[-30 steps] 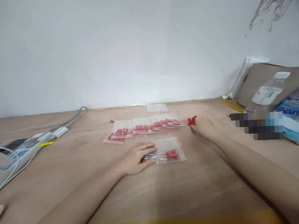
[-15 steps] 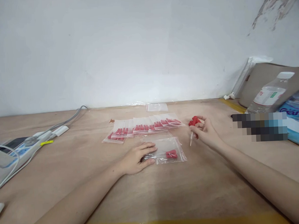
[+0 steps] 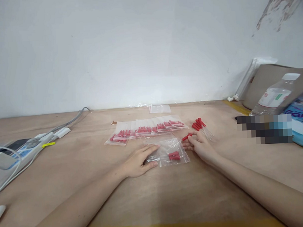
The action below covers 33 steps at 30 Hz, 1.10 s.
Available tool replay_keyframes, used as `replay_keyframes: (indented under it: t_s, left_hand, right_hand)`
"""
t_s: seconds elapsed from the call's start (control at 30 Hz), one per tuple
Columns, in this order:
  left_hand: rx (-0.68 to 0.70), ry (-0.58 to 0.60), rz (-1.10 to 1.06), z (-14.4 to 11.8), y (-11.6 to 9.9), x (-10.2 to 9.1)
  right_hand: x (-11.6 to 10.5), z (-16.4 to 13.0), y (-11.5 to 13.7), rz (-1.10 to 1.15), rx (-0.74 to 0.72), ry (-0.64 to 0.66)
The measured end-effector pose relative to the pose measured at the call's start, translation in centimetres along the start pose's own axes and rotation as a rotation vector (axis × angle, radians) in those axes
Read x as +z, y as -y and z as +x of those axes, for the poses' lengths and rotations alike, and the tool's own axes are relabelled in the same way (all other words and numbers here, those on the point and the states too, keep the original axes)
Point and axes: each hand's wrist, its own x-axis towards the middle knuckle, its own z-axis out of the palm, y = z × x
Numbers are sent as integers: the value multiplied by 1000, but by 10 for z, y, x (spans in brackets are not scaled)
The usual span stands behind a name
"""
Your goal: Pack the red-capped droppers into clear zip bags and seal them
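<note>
Two hands are at one small clear bag point(image 3: 169, 152) on the counter point(image 3: 155, 193). My left hand point(image 3: 139, 160) lies flat with fingers spread, pinning the bag's left edge. My right hand point(image 3: 199, 146) has its fingertips closed on a single dropper point(image 3: 185, 138), red bulb up and left, its clear stem slanting down over the bag's right side. Whether the tip is already inside the mouth I cannot tell.

Inside the bag sit a couple of red bulbs point(image 3: 173, 156). As I judge it, the thin film is the risk: if my left hand lets it slide, the opening could collapse and the stem would skid over the plastic or poke through it.

Just behind my right hand lies a loose bunch of droppers point(image 3: 199, 124); my wrist could brush them and send them rolling. Farther back, a row of filled bags point(image 3: 147, 129) overlaps along the counter, an empty bag point(image 3: 159, 108) near the wall. Cables point(image 3: 66, 125) run off left; a water bottle point(image 3: 275, 96) leans at right.
</note>
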Motion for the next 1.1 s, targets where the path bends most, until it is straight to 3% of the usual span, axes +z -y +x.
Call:
replay_keyframes:
  t_s: [0.2,0.4,0.57,0.7,0.83,0.9,1.0,1.03,1.1]
  left_hand:
    - [-5,13,-10,1,-1,-1]
    - [0,18,1,1,-2,-2]
    - [15,0,-5,1,-1,0]
    - [20,2,-5,1,0,1]
    - [4,21,14,1,0,0]
    - [-12,34,22,1,0,0]
    - [-27,46,18,1,1,0]
    - [-29,46,16,1,1,1]
    - [-29,44,10,1,2,1]
  right_hand:
    - [-13,1,7,-288,39,277]
    - [-3,2,8,-365,46,393]
    - [6,4,-5,-310,24,400]
    - [11,4,-12,-410,-63,264]
    - [9,5,1,-576,-200,329]
    - [-2,11,14,-762,-276,238]
    - [-30,27,31,-1153,-435,-223]
    - [-41,33,34,-1238,-409,-341]
    - [-59,44,36,-1314,-306,-429]
